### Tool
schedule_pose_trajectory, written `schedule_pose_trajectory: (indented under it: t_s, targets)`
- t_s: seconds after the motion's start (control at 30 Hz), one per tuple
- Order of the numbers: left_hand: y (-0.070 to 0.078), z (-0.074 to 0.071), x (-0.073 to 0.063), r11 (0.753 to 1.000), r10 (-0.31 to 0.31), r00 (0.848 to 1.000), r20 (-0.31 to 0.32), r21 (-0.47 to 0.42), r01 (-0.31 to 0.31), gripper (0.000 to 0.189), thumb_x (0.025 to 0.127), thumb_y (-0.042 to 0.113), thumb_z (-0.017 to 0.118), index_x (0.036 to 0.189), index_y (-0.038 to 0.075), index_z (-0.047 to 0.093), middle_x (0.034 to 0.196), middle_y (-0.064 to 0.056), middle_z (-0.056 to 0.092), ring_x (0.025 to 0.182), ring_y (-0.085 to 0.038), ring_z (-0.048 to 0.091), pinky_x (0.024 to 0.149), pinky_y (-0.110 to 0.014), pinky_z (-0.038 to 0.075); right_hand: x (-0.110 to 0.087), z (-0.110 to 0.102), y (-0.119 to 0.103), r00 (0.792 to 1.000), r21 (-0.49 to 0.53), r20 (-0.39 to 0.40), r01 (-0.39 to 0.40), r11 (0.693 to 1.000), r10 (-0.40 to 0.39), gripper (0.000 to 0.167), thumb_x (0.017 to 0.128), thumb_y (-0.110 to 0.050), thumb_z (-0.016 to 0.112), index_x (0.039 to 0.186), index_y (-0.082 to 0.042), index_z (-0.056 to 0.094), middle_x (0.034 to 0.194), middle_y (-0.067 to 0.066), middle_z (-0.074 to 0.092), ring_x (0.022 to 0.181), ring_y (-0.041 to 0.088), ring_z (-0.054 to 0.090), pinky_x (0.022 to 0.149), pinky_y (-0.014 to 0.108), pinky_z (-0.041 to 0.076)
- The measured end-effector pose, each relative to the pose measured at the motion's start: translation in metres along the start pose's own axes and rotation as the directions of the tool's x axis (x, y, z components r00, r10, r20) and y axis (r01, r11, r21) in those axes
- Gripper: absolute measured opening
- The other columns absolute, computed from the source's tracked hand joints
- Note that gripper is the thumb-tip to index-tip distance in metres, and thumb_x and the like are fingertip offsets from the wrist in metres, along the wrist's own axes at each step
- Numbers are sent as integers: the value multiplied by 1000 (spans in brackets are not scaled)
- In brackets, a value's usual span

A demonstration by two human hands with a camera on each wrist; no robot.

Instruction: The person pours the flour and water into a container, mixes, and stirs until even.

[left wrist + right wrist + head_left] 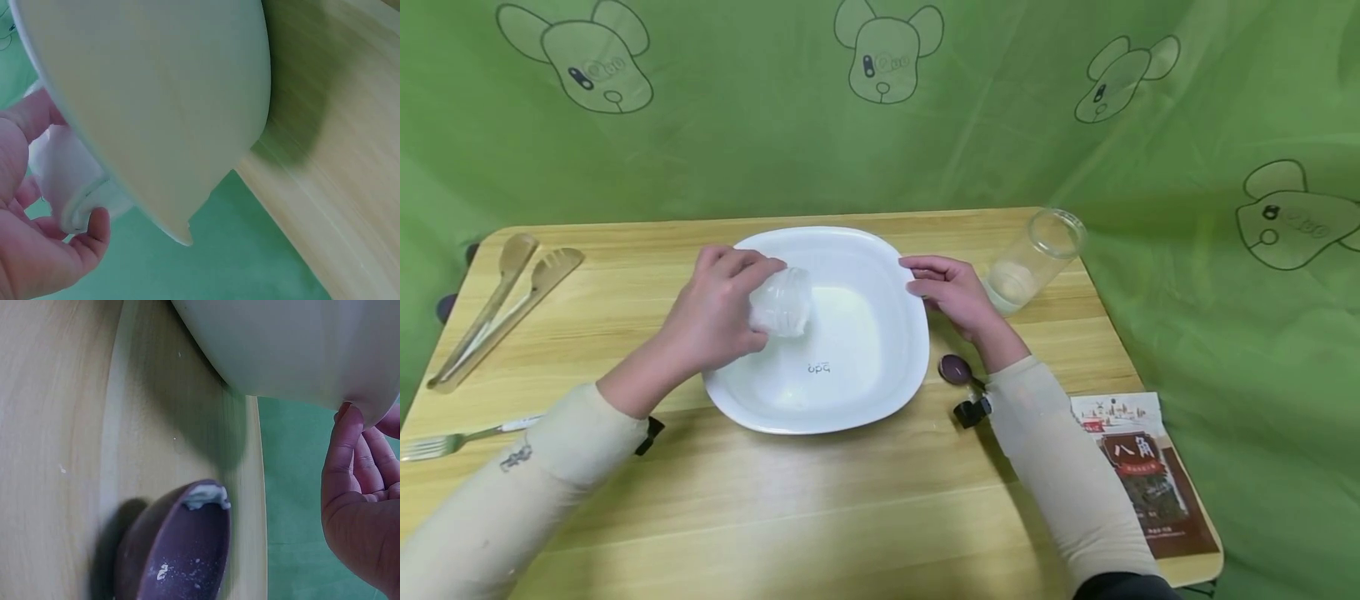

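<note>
A white basin [865, 383] stands on the table, with small dark lettering on its floor. Over its left part my left hand [718, 308] grips a small clear jar [784, 302], tipped on its side with its mouth toward the right. The left wrist view shows fingers curled around that jar [62, 169] beside the basin's outer wall [162, 112]. At the right side my right hand [951, 292] holds the basin's rim; the right wrist view has thumb and fingers of this hand [362, 506] pinching the edge. What the jar contains is hard to make out.
Right of the basin stand a tall glass [1033, 258] with whitish contents at its bottom and a purple spoon [955, 369] with white residue. A brown-and-white packet [1142, 475] lies under the right forearm. Wooden utensils [512, 308] and a fork [445, 446] lie on the left.
</note>
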State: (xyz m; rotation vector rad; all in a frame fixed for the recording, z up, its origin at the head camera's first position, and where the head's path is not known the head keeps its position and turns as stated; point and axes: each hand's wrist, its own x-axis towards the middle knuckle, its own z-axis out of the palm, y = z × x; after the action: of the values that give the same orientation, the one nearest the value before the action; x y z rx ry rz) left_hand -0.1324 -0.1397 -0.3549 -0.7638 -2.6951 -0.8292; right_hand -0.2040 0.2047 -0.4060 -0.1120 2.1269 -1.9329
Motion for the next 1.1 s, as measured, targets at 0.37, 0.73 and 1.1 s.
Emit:
schedule_pose_trajectory:
  t_s: [0.37, 0.73, 1.1]
  targets:
    - [2, 6, 5, 1000, 2, 1000, 15, -9, -2, 73, 55, 0, 83, 125, 5, 65, 118, -20, 60, 109, -42, 42, 86, -53, 46, 0, 0, 0, 1000, 1, 2, -1, 1000, 1, 35, 90, -3, 71, 125, -6, 70, 113, 12, 70, 80, 15, 65, 58, 23, 49]
    - [2, 8, 8, 999, -44, 999, 30, -5, 44, 75, 57, 1, 83, 128, 7, 63, 121, -20, 58, 110, -41, 40, 77, -52, 50, -2, 1, -3, 1000, -4, 8, -6, 1000, 6, 37, 91, -3, 71, 127, -3, 67, 114, 13, 70, 81, 15, 65, 59, 24, 49]
    - [-7, 7, 11, 988, -76, 997, -2, -136, 75, 80, 51, 7, 93, 126, 4, 64, 118, -18, 65, 111, -38, 51, 98, -53, 35, -1, -1, -1, 1000, 0, 12, 2, 1000, -2, 37, 91, -3, 71, 127, -3, 67, 114, 13, 70, 78, 14, 63, 57, 23, 47]
